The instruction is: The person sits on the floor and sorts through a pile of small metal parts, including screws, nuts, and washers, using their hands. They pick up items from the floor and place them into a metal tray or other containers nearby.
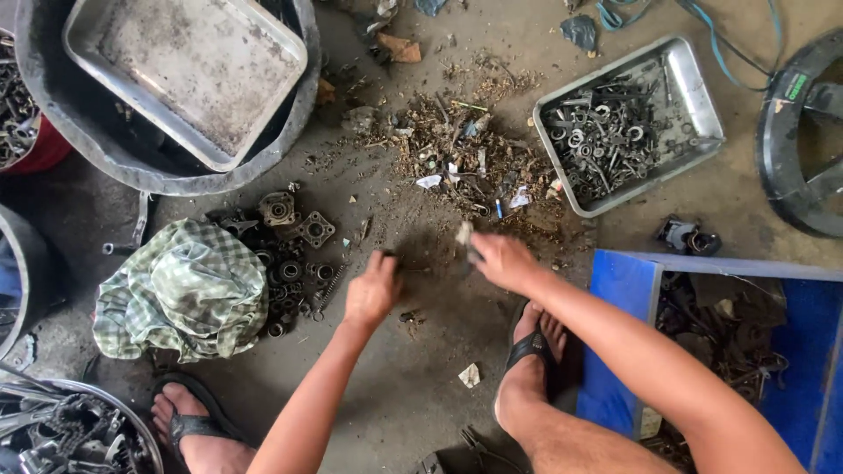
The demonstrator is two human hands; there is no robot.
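Looks like mid-sort: both hands work the scrap pile [457, 158] at frame centre on the floor. Left hand [373, 290] fingers curled on something small and dark; right hand [500, 259] pinches a pale scrap [464, 233]. Next probably needs dropping it into the tray [694, 83], upper right.

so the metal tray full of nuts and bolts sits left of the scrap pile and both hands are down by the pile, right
Not quite. The head view shows the tray of nuts and bolts right of the scrap pile, not left. Both hands, left and right, are indeed down by the pile.
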